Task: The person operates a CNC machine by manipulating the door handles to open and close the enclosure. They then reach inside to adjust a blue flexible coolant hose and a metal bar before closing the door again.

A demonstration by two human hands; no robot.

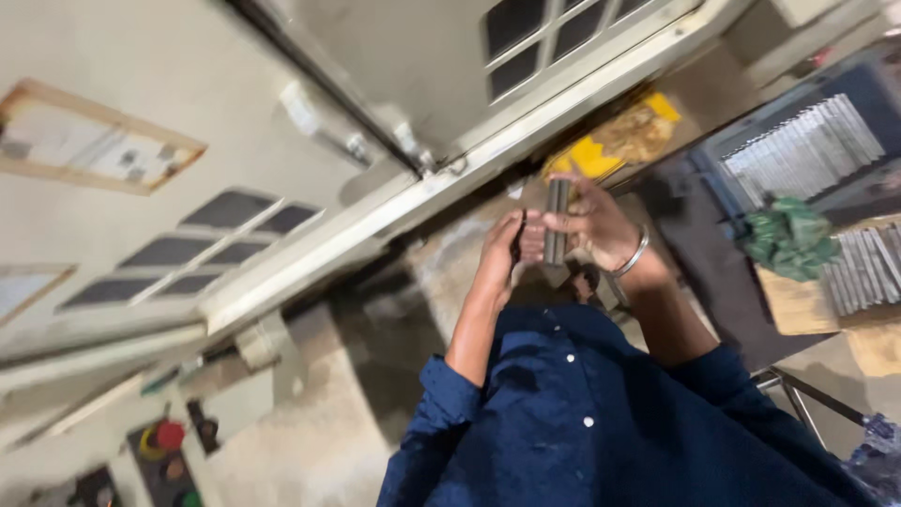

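Observation:
My right hand [601, 225], with a metal bangle on its wrist, grips a short grey metal bar [557, 218] and holds it upright in front of me. My left hand [500, 252] is curled against the bar's lower part, with its fingers closed beside it; I cannot tell what else it holds. Both forearms come out of rolled dark blue shirt sleeves [563, 413]. The hands are just in front of a pale machine door frame [394, 202].
A large pale machine with dark window panels [225, 211] fills the left and top. A control panel with red and green buttons [169, 441] is at the lower left. Rows of grey metal pieces [807, 150], a green cloth [788, 235] and a yellow item [610, 141] lie at the right.

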